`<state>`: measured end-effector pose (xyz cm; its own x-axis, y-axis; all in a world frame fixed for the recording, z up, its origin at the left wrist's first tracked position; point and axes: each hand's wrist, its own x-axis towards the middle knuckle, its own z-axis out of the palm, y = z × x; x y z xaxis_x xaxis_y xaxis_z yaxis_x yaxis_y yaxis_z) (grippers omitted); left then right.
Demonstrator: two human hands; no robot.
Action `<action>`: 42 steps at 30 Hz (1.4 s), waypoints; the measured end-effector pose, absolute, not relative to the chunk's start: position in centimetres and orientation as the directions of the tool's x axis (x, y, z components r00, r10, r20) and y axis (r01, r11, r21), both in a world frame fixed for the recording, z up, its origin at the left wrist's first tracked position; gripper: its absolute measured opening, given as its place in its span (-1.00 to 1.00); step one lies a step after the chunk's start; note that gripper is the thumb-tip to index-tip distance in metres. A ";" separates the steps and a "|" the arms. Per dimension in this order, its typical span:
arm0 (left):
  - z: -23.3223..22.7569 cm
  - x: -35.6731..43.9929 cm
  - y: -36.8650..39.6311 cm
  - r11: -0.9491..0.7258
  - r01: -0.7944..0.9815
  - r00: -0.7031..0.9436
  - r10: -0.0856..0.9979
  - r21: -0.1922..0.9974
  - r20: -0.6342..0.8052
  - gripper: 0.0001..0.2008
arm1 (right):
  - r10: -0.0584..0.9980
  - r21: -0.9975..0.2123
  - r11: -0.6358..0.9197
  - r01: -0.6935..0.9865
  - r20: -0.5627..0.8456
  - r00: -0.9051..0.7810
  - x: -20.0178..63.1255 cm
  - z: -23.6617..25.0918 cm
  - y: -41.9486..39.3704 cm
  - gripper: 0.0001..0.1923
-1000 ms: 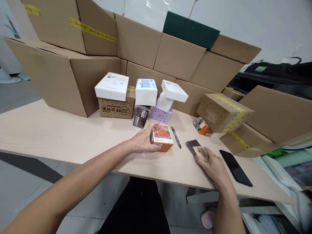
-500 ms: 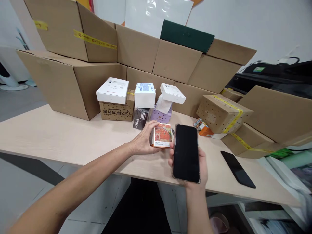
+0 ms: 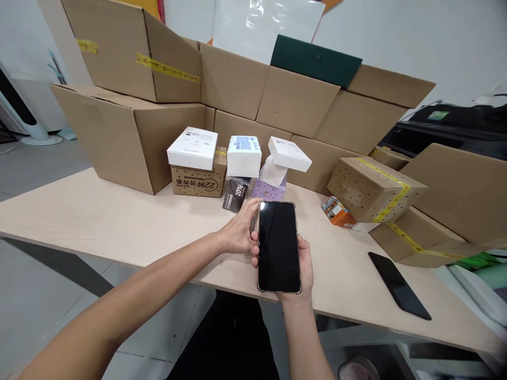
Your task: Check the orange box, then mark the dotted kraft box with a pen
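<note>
Phone: glossy black glass face, clear plastic case at the rim. Second phone: same glossy black glass. Table: pale wood-grain laminate, smooth, matt. Large cartons: matt brown corrugated cardboard; yellow tape slightly shiny. White boxes: smooth coated paperboard. Perforated carton: rough brown card. Sheet behind: glossy plastic film.

A packing or stockroom: stacked cardboard cartons and small product boxes crowd a table.
</note>
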<state>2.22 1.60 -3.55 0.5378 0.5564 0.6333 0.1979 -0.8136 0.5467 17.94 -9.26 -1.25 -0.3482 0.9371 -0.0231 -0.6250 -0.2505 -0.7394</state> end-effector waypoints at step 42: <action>-2.7 2.6 0.1 -0.591 0.400 0.463 0.790 0.701 0.401 -0.07 | 0.920 -0.227 -0.195 0.954 0.295 0.258 36.3 -5.9 -10.9 -0.26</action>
<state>2.59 0.10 -2.72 0.4635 0.7899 0.4015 0.3996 -0.5907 0.7010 36.28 -10.88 -5.91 0.2582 0.9199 0.2953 0.9542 -0.1949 -0.2271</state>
